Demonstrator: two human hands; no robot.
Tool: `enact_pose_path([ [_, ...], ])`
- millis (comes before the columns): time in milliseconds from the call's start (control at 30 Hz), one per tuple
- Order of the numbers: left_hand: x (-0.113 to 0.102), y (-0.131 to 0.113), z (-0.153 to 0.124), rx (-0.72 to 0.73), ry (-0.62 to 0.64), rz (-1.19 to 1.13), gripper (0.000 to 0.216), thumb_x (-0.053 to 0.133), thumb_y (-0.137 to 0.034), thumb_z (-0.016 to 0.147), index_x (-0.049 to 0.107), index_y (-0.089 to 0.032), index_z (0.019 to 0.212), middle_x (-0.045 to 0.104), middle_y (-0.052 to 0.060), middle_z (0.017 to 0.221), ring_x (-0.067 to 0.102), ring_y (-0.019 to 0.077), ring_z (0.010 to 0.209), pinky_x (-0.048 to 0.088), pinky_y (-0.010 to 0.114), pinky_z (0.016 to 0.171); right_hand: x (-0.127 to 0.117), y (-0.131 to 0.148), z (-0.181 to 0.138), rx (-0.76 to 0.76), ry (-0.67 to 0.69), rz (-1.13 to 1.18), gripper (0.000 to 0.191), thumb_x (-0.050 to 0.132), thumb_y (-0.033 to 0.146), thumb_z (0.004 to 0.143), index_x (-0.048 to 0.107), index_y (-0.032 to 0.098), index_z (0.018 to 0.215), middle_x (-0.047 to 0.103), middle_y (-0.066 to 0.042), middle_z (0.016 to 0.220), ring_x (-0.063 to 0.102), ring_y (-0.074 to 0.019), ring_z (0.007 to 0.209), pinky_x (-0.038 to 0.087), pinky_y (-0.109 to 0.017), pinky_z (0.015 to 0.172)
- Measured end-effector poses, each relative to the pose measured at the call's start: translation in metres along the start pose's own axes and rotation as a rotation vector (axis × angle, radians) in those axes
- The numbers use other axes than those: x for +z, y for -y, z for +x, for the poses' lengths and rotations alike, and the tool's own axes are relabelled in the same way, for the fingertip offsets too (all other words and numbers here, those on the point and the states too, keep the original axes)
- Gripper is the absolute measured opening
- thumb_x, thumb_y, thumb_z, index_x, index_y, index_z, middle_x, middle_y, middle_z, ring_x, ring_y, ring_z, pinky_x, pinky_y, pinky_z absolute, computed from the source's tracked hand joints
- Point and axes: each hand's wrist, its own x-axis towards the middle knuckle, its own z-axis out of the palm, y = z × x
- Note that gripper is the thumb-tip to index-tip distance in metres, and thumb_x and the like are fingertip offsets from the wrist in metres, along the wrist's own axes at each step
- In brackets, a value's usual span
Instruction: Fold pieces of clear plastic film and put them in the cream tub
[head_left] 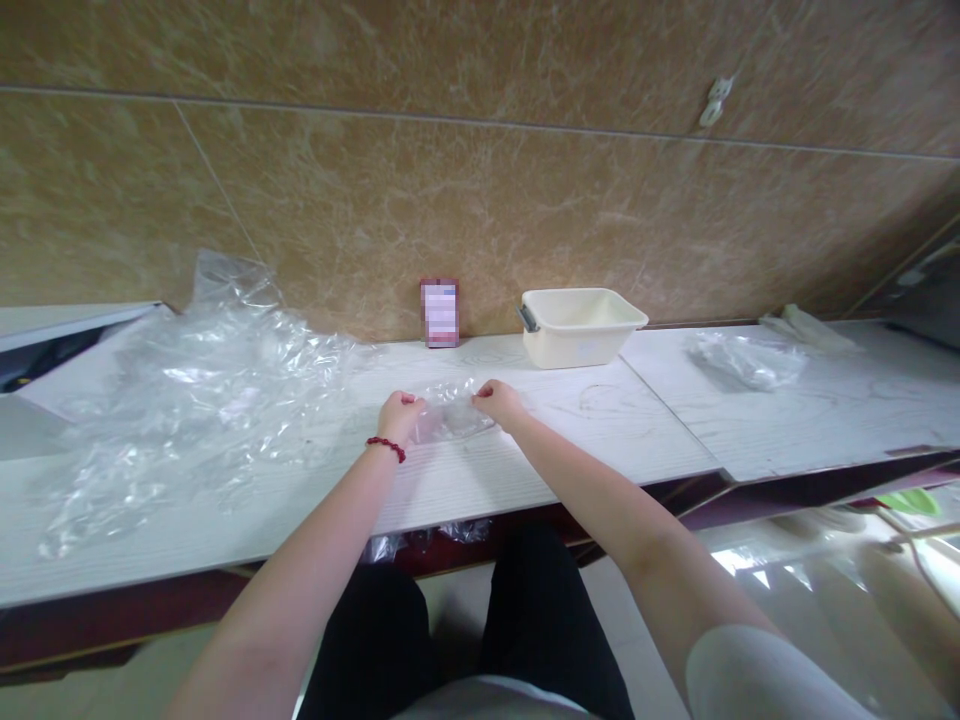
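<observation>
A small clear plastic bag [451, 418] lies on the white wooden table [570, 440] in front of me. My left hand [400, 414] pinches its left edge with closed fingers; a red bead bracelet circles that wrist. My right hand [499, 402] pinches the bag's right edge the same way. The bag is stretched flat between the two hands.
A large heap of crumpled clear plastic [187, 400] covers the table's left part. A cream plastic tub [579, 325] and a small dark box [439, 312] stand at the tiled wall. More clear plastic [746, 360] lies on the right. My dark-trousered legs are below the table edge.
</observation>
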Motion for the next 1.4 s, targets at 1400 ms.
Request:
enact_pose_path([
  [1400, 0.017, -0.014, -0.022, 0.769, 0.150, 0.780, 0.040, 0.027, -0.025, 0.080, 0.044, -0.015, 0.115, 0.044, 0.008, 0.123, 0.030, 0.0211, 0.118, 0.015, 0.043, 0.099, 0.014, -0.010, 0.019, -0.128, -0.037, 0.063, 0.033, 0.052, 0.011, 0.060, 0.042, 0.019, 0.090, 0.058, -0.001, 0.081, 0.054, -0.0102, 0.072, 0.041, -0.023, 0.067],
])
